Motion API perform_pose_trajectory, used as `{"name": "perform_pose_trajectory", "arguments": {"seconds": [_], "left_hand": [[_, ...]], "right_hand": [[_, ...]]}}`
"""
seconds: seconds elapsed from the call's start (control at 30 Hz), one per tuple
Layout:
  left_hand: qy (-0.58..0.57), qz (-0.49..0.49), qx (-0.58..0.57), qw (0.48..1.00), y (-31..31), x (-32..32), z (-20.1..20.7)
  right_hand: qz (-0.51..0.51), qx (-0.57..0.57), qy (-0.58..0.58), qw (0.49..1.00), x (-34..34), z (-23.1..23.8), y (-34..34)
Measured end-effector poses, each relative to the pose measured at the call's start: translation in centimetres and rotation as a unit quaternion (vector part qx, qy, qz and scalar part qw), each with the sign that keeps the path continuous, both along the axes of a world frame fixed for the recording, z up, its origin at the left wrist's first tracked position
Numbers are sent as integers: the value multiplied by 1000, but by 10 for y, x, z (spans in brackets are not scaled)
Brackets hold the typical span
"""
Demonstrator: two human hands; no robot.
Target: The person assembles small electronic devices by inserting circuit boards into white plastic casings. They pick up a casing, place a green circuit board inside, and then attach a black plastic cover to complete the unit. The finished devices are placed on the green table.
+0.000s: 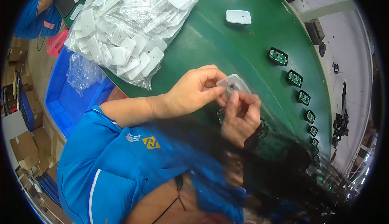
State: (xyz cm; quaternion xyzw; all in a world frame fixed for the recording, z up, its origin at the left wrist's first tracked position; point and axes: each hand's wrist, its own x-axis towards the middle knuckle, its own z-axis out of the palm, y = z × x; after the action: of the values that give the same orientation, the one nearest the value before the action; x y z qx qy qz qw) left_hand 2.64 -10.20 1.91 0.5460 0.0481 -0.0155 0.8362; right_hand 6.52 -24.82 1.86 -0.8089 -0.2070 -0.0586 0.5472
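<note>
A translucent white plastic cover (pixel 234 80), a rounded rectangle, is held above the green table between both hands. My left hand (pixel 189 91) pinches its near left edge with thumb and forefinger. The fingers of my right hand (pixel 243 116) are closed against its lower side, thumb and fingertip pressed together near a small dark spot on the cover. Whether a small part sits between those fingertips I cannot make out. Dark blurred strands hide much of my right forearm. Just below the hands, a shiny dark item (pixel 221 115) is partly covered.
A clear bag (pixel 133 29) full of white covers lies at the far left of the green table (pixel 202 50). One white-topped case (pixel 238 17) stands farther back. Several black cases with green circuit boards (pixel 278 56) line the right edge. A blue crate (pixel 56 98) stands left.
</note>
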Motion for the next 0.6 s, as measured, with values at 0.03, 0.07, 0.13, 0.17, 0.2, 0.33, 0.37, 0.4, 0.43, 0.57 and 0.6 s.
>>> {"name": "perform_pose_trajectory", "arguments": {"seconds": [0.03, 0.07, 0.13, 0.17, 0.2, 0.33, 0.37, 0.4, 0.43, 0.57, 0.6], "left_hand": [[-5, 7, -20, 1000, -1, -1, -2], [-31, 16, 24, 999, -1, -3, 0], [-74, 27, 119, 990, -1, -5, 5], [-91, 39, 155, 983, -1, -6, 8], [-115, 42, 202, 972, 0, -5, 8], [-149, 43, 265, 952, 1, -3, 6], [-120, 32, 229, 965, 0, -3, 5], [-90, 24, 197, 976, -1, -3, 4], [-74, 31, 129, 988, -3, -3, 3], [-4, -8, -6, 1000, -5, -3, 11], [-14, -3, -7, 1000, -7, -3, 9]], "right_hand": [[-5, 16, 35, 999, -3, 1, 1], [-12, 32, 70, 997, -6, 1, 1], [-8, 21, 72, 997, -7, 15, 5], [-15, 105, 115, 988, -10, 11, 9], [-8, 105, 123, 987, -11, 10, 8], [20, 56, 92, 994, -9, 1, 0], [22, 72, 131, 989, -9, -11, -3], [19, 73, 129, 989, -8, -13, -6], [16, 72, 128, 989, -7, -15, -8], [-35, 52, 25, 998, -3, 11, -16], [-3, 45, 75, 996, 0, 14, -16]]}}
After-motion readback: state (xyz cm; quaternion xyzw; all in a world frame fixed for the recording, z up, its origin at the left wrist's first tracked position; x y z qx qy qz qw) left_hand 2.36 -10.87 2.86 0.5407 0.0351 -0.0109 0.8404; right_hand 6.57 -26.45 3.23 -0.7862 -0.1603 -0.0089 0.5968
